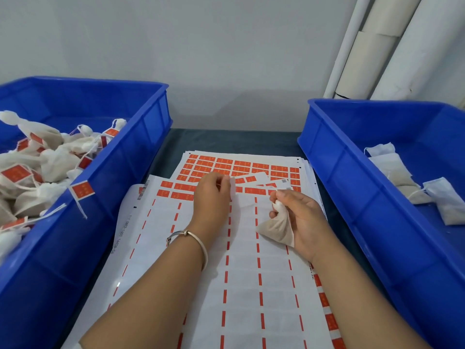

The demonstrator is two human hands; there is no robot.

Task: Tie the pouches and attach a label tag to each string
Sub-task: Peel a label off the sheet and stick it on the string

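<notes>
A small cloth pouch (278, 229) is hanging just right of the frame's centre, its gathered neck being pinched in the curled fingers of the right hand (299, 217) while the filled body is sagging below onto the label sheet (241, 248). It is looking light and soft, the fabric creasing around a loose filling, so it will probably deform rather than slip; the cinched neck seems the sensible place to take it, since squeezing the belly would only shift the contents. Its string is too thin to make out clearly here.

The left hand (212, 195), a bracelet (193, 239) on its wrist, is reaching to the middle of the frame, fingertips closing together on the edge of a red label tag (239, 179) at the top of the peeled area. The two hands are apart, each busy with its own thing. The tag is paper-thin and likely sticky once lifted, so it is best picked at a corner.

Beneath everything, more sheets are lying stacked on the dark counter (226, 139). At the left of the frame a blue bin (141, 157) is holding tied, tagged pouches; at the right another blue bin (339, 157) is holding a few flat, untied ones.
</notes>
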